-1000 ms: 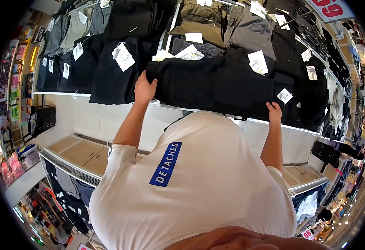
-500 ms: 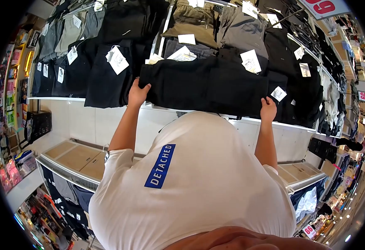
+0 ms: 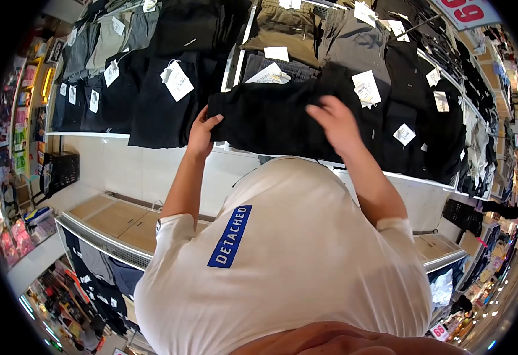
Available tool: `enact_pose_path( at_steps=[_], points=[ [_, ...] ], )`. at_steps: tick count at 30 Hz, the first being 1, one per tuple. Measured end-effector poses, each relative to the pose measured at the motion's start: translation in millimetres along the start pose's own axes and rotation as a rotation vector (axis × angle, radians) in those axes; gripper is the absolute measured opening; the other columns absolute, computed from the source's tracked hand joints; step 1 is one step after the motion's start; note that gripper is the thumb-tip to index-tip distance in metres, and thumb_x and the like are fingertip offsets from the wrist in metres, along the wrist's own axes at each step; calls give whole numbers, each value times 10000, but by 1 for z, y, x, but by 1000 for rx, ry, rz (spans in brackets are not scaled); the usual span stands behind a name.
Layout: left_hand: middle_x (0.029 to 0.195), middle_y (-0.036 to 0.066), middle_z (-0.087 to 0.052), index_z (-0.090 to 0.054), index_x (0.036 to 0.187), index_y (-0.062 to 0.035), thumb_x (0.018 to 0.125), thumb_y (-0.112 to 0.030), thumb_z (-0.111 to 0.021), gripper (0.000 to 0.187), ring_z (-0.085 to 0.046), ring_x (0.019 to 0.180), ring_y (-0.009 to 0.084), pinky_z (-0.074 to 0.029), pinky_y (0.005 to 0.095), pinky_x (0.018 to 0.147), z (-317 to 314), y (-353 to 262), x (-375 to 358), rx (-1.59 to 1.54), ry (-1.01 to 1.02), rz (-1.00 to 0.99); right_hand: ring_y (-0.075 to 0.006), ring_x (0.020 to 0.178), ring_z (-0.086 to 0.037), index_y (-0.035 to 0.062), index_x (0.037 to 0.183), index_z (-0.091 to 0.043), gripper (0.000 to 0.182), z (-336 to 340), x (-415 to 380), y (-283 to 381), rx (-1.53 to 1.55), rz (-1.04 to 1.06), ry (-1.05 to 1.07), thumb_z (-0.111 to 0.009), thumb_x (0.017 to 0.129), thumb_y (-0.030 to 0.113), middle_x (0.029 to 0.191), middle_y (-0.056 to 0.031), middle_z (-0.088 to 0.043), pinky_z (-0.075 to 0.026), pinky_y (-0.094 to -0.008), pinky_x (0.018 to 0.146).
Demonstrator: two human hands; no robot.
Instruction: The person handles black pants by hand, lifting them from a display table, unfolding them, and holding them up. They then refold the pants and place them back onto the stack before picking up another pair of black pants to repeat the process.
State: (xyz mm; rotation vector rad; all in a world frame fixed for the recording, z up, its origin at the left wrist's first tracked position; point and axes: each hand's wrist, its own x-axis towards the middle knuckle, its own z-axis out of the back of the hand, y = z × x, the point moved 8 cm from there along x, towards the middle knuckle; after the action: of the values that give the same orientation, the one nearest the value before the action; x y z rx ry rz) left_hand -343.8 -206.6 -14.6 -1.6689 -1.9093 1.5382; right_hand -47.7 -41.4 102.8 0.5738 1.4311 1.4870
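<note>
A folded black garment [image 3: 265,118] lies across the front of the display, over the shelf's front edge. My left hand [image 3: 201,131] grips its left end, thumb on top and fingers mostly hidden behind the cloth. Over its right part is my right hand [image 3: 334,121], slightly blurred, with thumb and fingers apart and nothing visible between them. Black trousers with a white tag [image 3: 177,80] lie left of the garment. Behind it are olive trousers [image 3: 285,29] and grey trousers [image 3: 353,44], and another white tag [image 3: 366,89] shows to the right.
The white shelf edge [image 3: 87,135] runs below the stacks. A lower wooden-topped unit [image 3: 114,222] stands at the left, near a black basket [image 3: 61,171]. Another black basket [image 3: 463,216] hangs at the right. A price sign [image 3: 463,10] is at the upper right.
My right hand has let go of the garment's right end and moved left above it. The garment now reaches less far right, its right part folded inward. My left hand still holds the left end.
</note>
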Motion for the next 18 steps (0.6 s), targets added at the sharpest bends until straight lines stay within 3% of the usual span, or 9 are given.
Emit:
enact_pose_path(
  at_steps=[3,5,7,9,11,13,15,17,18],
  points=[
    [1366,162,-566,-338,1527,4,839,30,-671,764,-597,1196,246,-469,341,1053,-38,-20,-25,30,20,-150,-159,906,-635,-32,1162,-622,394,-83,14,14,-147,-20,313,-758,906,234,1024,-119,-693,-506,-297,814],
    [1271,103,-568,-317,1561,-80,826,28,-699,836,-570,1191,205,-470,339,1039,-70,-26,-40,144,65,-241,-161,930,-633,-10,1163,-630,372,-111,13,16,-228,-18,413,-739,917,247,1018,-121,-686,-502,-300,845],
    [1095,21,-510,-328,1563,-97,824,10,-724,845,-537,1039,131,-465,269,928,-94,-23,-48,277,94,-297,-166,973,-622,2,1145,-643,336,-117,10,16,-377,88,382,-711,934,255,1043,-122,-679,-493,-306,878],
    [1081,12,-504,-309,1572,-109,834,-6,-733,857,-526,1023,124,-454,263,920,-109,-20,-53,334,90,-324,-179,1023,-609,0,1171,-622,375,-98,7,13,-98,-95,272,-699,946,290,1119,-121,-658,-484,-316,906],
    [1079,18,-504,-280,1582,-120,847,-28,-741,872,-531,1029,129,-453,267,936,-137,-25,-67,375,147,-314,-206,1136,-595,8,1316,-549,509,-85,2,2,26,-136,240,-689,953,337,1239,-143,-623,-469,-326,971],
    [1119,68,-524,-266,1578,-66,906,-49,-663,781,-526,1058,164,-441,300,974,-170,-28,-82,287,302,-419,-280,1237,-588,4,1443,-435,763,-65,-20,37,-19,86,205,-751,887,419,1317,-208,-598,-453,-349,1034],
    [1139,98,-533,-310,1542,-15,931,-63,-602,679,-518,1064,187,-417,323,995,-190,-33,-95,465,433,-566,-298,1294,-555,-2,1513,-348,921,-45,-40,66,-150,150,198,-786,843,453,1389,-240,-554,-425,-359,1080],
    [1143,108,-529,-377,1479,14,926,-62,-575,592,-509,1059,197,-395,330,1001,-210,-37,-98,502,533,-573,-304,1315,-540,13,1536,-320,984,-20,-51,78,-178,162,174,-817,810,451,1421,-227,-537,-420,-363,1087],
    [1118,128,-549,-468,1336,5,874,-25,-567,473,-529,1036,225,-389,346,1002,-219,-43,-98,468,547,-699,-290,1332,-515,35,1555,-296,985,-10,-55,81,-161,174,186,-829,805,387,1442,-211,-510,-402,-364,1099]
  ],
)
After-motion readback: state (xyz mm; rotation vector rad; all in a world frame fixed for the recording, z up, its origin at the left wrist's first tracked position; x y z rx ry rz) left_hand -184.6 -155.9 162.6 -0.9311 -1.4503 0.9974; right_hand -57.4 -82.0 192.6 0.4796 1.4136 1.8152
